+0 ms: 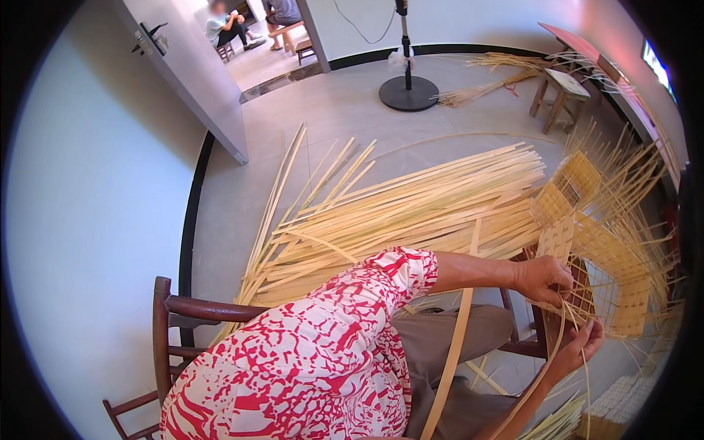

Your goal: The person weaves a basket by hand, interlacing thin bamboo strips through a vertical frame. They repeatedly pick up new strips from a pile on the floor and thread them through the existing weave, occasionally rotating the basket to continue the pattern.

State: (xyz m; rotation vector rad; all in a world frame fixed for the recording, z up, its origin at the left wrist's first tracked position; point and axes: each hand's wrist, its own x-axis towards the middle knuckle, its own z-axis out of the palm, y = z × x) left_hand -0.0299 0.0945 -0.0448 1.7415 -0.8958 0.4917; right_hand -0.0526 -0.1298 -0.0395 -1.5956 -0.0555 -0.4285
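Note:
My left hand (544, 279) pinches thin bamboo strips at the near edge of an openwork woven bamboo piece (632, 286). Just below it, my right hand (584, 345) has its thumb and fingers closed on narrow strips (562, 330), some of which hang down along the forearm. The woven piece has a dense band around open lattice, and loose strip ends stick out at its far side. A dark red wooden bench or stool (550, 324) is partly visible beneath it. One wide flat strip (456, 352) passes under my left arm and over the lap.
Many long bamboo strips (418, 203) lie across the floor ahead. Beyond them stand a black round fan base (408, 93) and a small wooden stool (561, 93). A wooden chair (214, 309) is at the left, near an open door (192, 77). Two people (228, 25) sit beyond the doorway.

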